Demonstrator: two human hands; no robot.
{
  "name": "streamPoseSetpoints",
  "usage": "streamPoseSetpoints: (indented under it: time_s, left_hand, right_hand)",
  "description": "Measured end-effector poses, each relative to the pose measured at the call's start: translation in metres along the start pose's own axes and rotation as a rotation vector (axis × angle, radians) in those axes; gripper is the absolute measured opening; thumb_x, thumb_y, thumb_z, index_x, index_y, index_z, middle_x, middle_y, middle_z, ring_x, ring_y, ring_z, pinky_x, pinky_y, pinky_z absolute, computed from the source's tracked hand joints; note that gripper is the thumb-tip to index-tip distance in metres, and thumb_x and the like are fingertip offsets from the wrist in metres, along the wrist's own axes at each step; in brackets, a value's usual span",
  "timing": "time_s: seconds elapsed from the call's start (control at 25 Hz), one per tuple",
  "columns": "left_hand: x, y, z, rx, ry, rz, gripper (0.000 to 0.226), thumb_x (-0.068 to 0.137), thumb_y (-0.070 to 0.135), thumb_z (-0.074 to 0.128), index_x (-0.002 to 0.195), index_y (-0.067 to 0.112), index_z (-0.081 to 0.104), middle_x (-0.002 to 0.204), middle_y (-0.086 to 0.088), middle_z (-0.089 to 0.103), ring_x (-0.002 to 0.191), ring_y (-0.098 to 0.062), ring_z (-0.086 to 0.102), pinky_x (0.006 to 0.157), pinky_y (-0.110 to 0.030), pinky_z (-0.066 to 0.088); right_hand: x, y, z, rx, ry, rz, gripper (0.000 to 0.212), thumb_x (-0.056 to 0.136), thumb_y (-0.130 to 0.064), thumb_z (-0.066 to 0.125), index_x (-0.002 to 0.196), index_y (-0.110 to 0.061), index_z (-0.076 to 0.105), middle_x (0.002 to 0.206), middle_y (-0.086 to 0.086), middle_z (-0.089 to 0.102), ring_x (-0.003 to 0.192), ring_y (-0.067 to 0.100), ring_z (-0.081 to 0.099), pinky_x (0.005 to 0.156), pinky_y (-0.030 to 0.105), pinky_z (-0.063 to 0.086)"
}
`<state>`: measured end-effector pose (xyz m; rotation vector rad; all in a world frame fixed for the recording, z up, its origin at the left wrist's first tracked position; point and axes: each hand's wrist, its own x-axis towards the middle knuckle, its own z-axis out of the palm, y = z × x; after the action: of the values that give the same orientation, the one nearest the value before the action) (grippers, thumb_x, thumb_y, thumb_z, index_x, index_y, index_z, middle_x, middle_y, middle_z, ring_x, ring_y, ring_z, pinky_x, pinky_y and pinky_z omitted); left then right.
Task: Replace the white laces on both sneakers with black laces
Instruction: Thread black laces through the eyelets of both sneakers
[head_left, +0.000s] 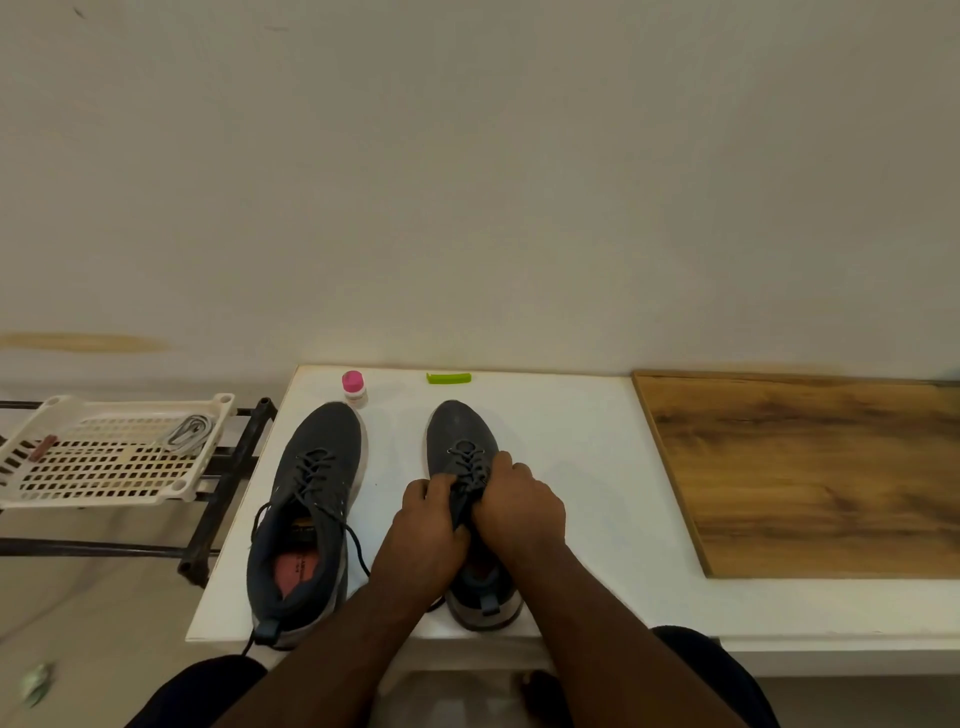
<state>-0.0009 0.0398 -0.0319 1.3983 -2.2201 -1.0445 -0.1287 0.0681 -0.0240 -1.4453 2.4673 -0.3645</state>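
A white table (582, 467) stands against a plain off-white wall (467, 156), and everything here is placed from that table. On its near middle, two dark grey sneakers point toward the wall. The left sneaker (306, 499) carries a black lace (311, 470) whose loose ends trail over the table's near edge. The right sneaker (462, 452) is also threaded with a black lace (470, 460) in its upper eyelets. Both hands work at its tongue: the left hand (423, 525) and the right hand (519, 506) have their fingers curled tight, pinching the lace between them. At the table's far edge sit a small pink-capped bottle (354, 387) and a green clip (449, 378). A brown wooden board (810, 467) covers the table's right part. Left of the table, a cream perforated tray (104, 457) rests on a dark metal rack (218, 488) and holds the white laces (189, 431). Below the table's left corner lies a pale floor (78, 623).
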Motion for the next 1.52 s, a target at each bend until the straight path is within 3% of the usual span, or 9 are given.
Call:
streamPoseSetpoints:
  time_s: [0.16,0.32,0.56,0.68,0.8,0.92,1.12,1.36,1.52]
  left_hand:
    - [0.001,0.005,-0.006,0.02,-0.067,-0.008,0.047,0.093,0.028,0.054,0.138,0.023,0.042,0.134,-0.007,0.047,0.101,-0.014,0.054,0.086,-0.022,0.041]
    - [0.002,0.008,-0.022,0.078,-0.109,0.0,0.041,0.096,0.032,0.053,0.135,0.02,0.05,0.131,-0.009,0.056,0.112,-0.022,0.057,0.094,-0.028,0.044]
    - [-0.004,-0.013,-0.078,0.337,0.144,0.064,0.048,0.09,0.006,0.053,0.133,0.024,0.058,0.134,0.0,0.059,0.125,-0.02,0.052,0.106,-0.038,0.044]
    - [-0.011,-0.036,-0.106,0.495,0.294,-0.012,0.051,0.082,0.013,0.066,0.129,0.032,0.057,0.14,0.004,0.052,0.13,-0.022,0.046,0.106,-0.045,0.041]
    - [-0.013,-0.067,-0.129,0.285,0.287,-0.311,0.059,0.084,0.026,0.067,0.138,0.026,0.045,0.142,-0.009,0.046,0.128,-0.033,0.046,0.102,-0.055,0.044]
    - [-0.014,-0.088,-0.129,-0.069,0.069,-0.493,0.062,0.086,0.022,0.073,0.139,0.014,0.041,0.125,-0.013,0.058,0.104,-0.025,0.058,0.085,-0.042,0.05]
    - [-0.015,-0.091,-0.132,0.046,0.044,-0.451,0.023,0.096,0.021,0.055,0.118,0.014,0.056,0.091,-0.001,0.062,0.083,-0.016,0.061,0.074,-0.033,0.048]
    - [-0.018,-0.054,-0.172,0.079,0.129,-0.324,0.019,0.097,0.017,0.048,0.111,0.02,0.06,0.09,0.0,0.064,0.082,-0.016,0.06,0.076,-0.036,0.048]
    - [-0.024,-0.008,-0.224,-0.048,0.251,-0.241,0.02,0.092,0.01,0.052,0.1,0.024,0.064,0.089,-0.006,0.07,0.08,-0.026,0.067,0.078,-0.043,0.057]
  right_hand:
    - [-0.008,0.016,-0.006,0.242,-0.085,0.029,0.036,0.088,-0.043,0.055,0.116,-0.02,0.05,0.11,0.005,0.056,0.098,0.029,0.061,0.084,0.042,0.053]
    - [-0.013,0.02,-0.004,0.241,-0.2,0.076,0.042,0.092,-0.04,0.054,0.128,-0.019,0.05,0.114,0.006,0.065,0.099,0.025,0.064,0.086,0.039,0.054]
    - [-0.024,-0.005,-0.008,0.194,-0.168,0.034,0.03,0.098,-0.027,0.043,0.126,-0.021,0.053,0.114,0.006,0.068,0.1,0.027,0.065,0.09,0.041,0.054]
    - [-0.029,-0.024,-0.005,0.213,-0.18,-0.006,0.03,0.099,-0.027,0.042,0.126,-0.022,0.054,0.115,0.006,0.067,0.102,0.028,0.064,0.09,0.04,0.053]
    - [-0.029,-0.036,0.0,0.227,-0.171,-0.009,0.029,0.101,-0.028,0.041,0.127,-0.021,0.054,0.115,0.005,0.067,0.101,0.025,0.064,0.087,0.035,0.051]
    - [-0.028,-0.041,0.003,0.235,-0.175,0.007,0.029,0.103,-0.03,0.042,0.128,-0.02,0.053,0.117,0.004,0.066,0.102,0.023,0.064,0.087,0.032,0.05]
    - [-0.026,-0.047,-0.001,0.256,-0.197,0.039,0.03,0.104,-0.03,0.043,0.131,-0.02,0.052,0.121,0.004,0.066,0.104,0.022,0.064,0.091,0.033,0.051]
    - [-0.03,-0.059,0.0,0.316,-0.241,0.086,0.03,0.102,-0.029,0.047,0.13,-0.019,0.051,0.121,0.005,0.066,0.105,0.022,0.064,0.096,0.037,0.054]
    - [-0.034,-0.072,0.001,0.345,-0.289,0.095,0.034,0.099,-0.025,0.052,0.132,-0.018,0.052,0.124,0.006,0.066,0.11,0.024,0.064,0.098,0.036,0.052]
